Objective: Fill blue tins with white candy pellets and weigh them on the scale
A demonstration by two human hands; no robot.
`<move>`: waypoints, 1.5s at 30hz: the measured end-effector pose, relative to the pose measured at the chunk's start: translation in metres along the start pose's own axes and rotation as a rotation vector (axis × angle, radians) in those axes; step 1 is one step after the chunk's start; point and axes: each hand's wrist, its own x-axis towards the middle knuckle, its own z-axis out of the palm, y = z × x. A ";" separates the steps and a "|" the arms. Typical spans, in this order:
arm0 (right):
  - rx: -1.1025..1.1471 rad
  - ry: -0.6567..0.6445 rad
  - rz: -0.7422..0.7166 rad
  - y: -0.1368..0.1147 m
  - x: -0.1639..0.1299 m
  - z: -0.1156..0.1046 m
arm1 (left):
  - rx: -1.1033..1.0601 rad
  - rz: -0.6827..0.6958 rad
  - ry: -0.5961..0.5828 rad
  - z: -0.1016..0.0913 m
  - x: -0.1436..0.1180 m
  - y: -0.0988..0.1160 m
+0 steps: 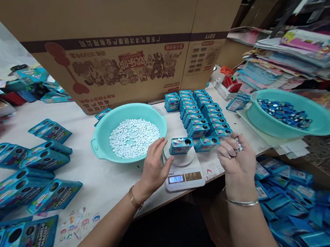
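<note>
1. The left hand (153, 167) is spread with nothing in its grasp, its fingers just beside the near-left end of a blue box (180, 146); whether they touch it I cannot tell.
2. That box sits on the round plate of a white digital scale (185, 183), whose display reads 151.3.
3. The right hand (238, 156) is turned palm up, its fingers curled around some white pellets (240, 147), to the right of the scale.
4. Left of the scale, a turquoise basin (101, 143) on the worktop (104, 191) holds a spread of loose pellets (133, 137).
5. Behind the scale stand rows of matching boxes (198, 130); more boxes (55, 196) stand on the left.
6. At the right, a second basin (298, 128) contains shiny blue pieces (284, 113).
7. A large printed carton (118, 21) stands at the back.
</note>
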 end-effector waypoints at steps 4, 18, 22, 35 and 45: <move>0.047 0.011 0.026 0.003 -0.006 -0.015 | 0.077 0.043 0.001 0.005 -0.014 0.000; 0.171 0.004 0.103 0.012 -0.002 -0.026 | 0.173 0.099 -0.011 0.011 -0.006 0.000; 0.183 0.005 0.105 0.014 -0.001 -0.028 | 0.190 0.105 -0.025 0.011 -0.004 0.002; 0.189 0.030 0.111 0.018 0.002 -0.032 | 0.381 0.177 -0.190 0.019 0.002 0.008; 0.196 -0.010 0.100 0.016 0.004 -0.043 | 0.491 0.147 -0.308 0.030 0.018 0.015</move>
